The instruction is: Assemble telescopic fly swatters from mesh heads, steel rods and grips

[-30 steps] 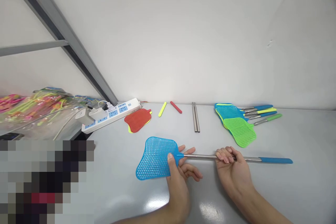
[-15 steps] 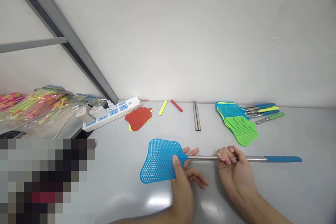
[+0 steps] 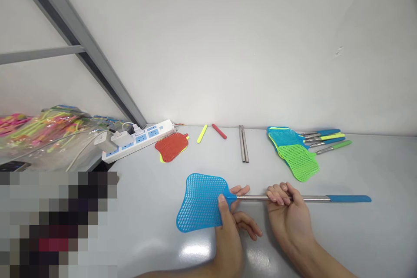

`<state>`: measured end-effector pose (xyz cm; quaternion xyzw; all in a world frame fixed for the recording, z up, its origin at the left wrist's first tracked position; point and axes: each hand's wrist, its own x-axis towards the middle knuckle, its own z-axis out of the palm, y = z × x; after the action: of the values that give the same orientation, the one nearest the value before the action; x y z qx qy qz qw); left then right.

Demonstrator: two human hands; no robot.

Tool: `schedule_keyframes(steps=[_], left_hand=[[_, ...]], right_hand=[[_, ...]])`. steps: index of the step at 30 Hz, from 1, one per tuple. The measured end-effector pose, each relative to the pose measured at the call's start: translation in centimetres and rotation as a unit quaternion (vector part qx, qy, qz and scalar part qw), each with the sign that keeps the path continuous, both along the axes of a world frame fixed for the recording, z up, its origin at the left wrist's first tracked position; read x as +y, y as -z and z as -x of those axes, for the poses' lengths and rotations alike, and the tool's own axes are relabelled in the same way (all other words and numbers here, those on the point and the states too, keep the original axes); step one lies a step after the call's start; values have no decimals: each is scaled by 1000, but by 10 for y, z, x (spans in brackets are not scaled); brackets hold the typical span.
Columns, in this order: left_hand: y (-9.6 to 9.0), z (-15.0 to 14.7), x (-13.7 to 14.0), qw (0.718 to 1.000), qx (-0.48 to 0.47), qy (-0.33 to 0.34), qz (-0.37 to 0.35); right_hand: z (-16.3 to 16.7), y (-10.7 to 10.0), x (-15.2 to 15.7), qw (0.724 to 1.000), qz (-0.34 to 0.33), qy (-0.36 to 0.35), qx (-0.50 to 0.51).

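Note:
A blue fly swatter (image 3: 202,203) lies level across both hands above the grey table, its mesh head to the left and its blue grip to the right. My left hand (image 3: 232,221) holds it at the neck, thumb on the mesh and fingers behind. The fingers of my right hand (image 3: 289,210) are wrapped round the metal rod at mid-length. Past the hands on the right, a green fly swatter (image 3: 299,163) lies on top of several blue and yellow ones. Two metal rods (image 3: 244,144) lie side by side further back.
A red swatter head (image 3: 171,147) covers a yellow one beside a white power strip (image 3: 140,139) with plugs. A yellow grip (image 3: 202,134) and a red grip (image 3: 219,131) lie near the wall. Bagged colourful items (image 3: 48,134) are at the left, near a metal frame (image 3: 78,47).
The swatter's head has shifted slightly right with my left hand, while its grip end and my right hand have moved slightly left. Both hands keep their hold.

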<state>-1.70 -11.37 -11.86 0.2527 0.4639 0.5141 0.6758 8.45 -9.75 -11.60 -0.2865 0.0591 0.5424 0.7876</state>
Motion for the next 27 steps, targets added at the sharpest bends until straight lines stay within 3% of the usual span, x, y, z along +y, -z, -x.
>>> schedule_keyframes(steps=[15,27], left_hand=[[3,0,0,999,-4,37,10],[-13,7,21,999,-14,-28,-7]], right_hand=[[2,0,0,1000,-15,-7,24],[-10,-8,15,990,-41,-130,45]])
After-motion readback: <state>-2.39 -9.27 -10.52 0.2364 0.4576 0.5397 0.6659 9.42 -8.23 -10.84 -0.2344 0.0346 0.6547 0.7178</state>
